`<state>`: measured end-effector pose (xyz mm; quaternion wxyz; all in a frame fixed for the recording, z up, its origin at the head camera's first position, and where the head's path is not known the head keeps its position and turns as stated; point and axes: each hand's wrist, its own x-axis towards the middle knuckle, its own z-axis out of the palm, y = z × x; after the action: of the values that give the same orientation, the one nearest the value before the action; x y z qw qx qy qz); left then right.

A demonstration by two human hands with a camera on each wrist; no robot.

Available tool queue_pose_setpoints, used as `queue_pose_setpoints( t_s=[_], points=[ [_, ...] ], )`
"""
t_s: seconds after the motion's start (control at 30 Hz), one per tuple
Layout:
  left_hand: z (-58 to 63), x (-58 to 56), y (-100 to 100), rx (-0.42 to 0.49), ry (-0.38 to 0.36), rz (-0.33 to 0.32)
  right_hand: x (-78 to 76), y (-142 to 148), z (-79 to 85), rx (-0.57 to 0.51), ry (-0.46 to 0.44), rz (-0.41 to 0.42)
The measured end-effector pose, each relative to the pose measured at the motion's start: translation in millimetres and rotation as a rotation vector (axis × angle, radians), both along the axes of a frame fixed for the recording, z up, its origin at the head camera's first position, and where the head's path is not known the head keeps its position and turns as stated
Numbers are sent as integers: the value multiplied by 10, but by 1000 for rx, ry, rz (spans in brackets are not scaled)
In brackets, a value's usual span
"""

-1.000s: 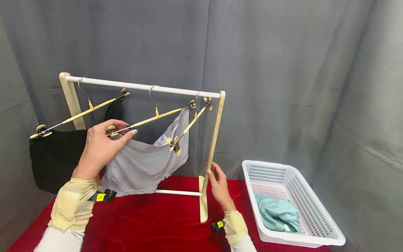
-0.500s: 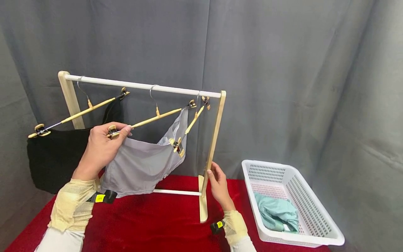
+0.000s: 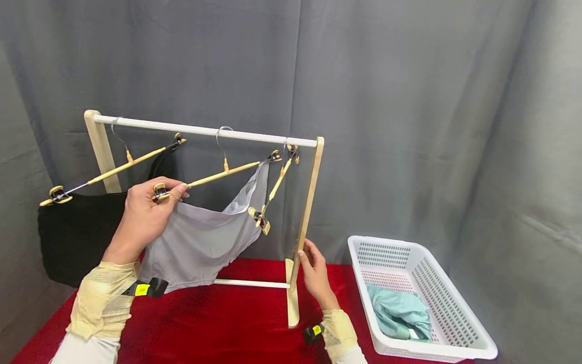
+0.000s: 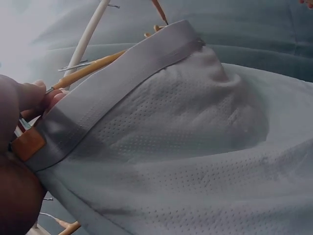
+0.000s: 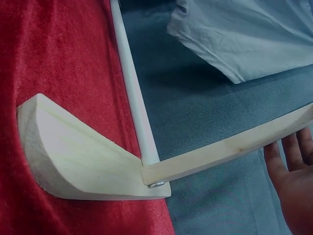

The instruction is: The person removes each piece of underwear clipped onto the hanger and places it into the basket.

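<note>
Toppling could follow if the left hand [image 3: 147, 210], pinching the slim yellow wooden hanger [image 3: 209, 178], outpulls the right hand [image 3: 317, 273] gripping the pale wooden upright [image 3: 308, 205].

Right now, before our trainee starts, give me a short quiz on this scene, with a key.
1. How many clip hangers hang from the white rail? A) two B) three C) four
2. True or false: the teal cloth hangs from the leftmost clip hanger.
3. Which hanger does the left grip pinch?

Key: 1. B. 2. False; the teal cloth lies in the white basket. 3. The middle clip hanger.
</note>
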<state>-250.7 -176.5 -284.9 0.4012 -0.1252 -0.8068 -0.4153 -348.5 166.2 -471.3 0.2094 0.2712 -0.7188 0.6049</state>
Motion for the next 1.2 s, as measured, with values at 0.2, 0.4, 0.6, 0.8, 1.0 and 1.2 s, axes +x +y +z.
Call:
queue_pose_setpoints(
  t_s=[0.2, 0.4, 0.6, 0.8, 1.0, 1.2],
  points=[
    [108, 168, 75, 45, 93, -22, 6, 18, 7, 2, -21, -1],
    [-23, 171, -23, 84, 115, 4, -1, 28, 1, 4, -16, -4],
    [-233, 163, -139, 114, 127, 26, -21, 18, -7, -3, -9, 8],
    [-441, 214, -158, 139, 86, 32, 3, 13, -22, -22, -16, -4],
    [-707, 243, -149, 199, 29, 19, 8, 2, -51, 3, -8, 2],
    [-959, 250, -82, 238, -31, -23, -35, 4, -63, -13, -13, 6]
  ],
)
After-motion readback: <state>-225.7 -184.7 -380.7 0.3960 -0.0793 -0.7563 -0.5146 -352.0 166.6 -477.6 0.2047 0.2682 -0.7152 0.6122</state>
